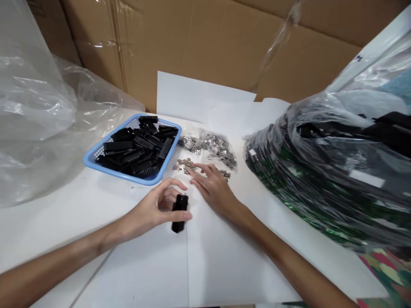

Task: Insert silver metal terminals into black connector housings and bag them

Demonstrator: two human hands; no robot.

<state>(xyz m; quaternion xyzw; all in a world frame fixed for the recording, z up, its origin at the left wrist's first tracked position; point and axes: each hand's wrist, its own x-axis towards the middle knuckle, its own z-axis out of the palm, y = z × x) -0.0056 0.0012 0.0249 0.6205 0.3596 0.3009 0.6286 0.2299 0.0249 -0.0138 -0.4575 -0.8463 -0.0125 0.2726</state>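
Observation:
My left hand [160, 205] grips a slim black plastic piece [180, 205] between thumb and fingers, above the white table. My right hand [213, 186] reaches to a small pile of silvery metal pieces [183, 164], with its fingers stretched out and the fingertips at the near right edge of the pile. More of the metal pieces [225, 174] show just beyond the right hand's knuckles. Behind the hands, to the left, a blue plastic basket [141, 182] holds many similar black pieces [138, 147].
Clear bags of metal pieces [216, 147] lie behind the pile. A large plastic-wrapped bundle of black and green material [314, 179] occupies the right side. Crumpled clear plastic sheeting [35, 128] covers the left. White sheets [199, 94] lean on a cardboard box [192, 38] at the back.

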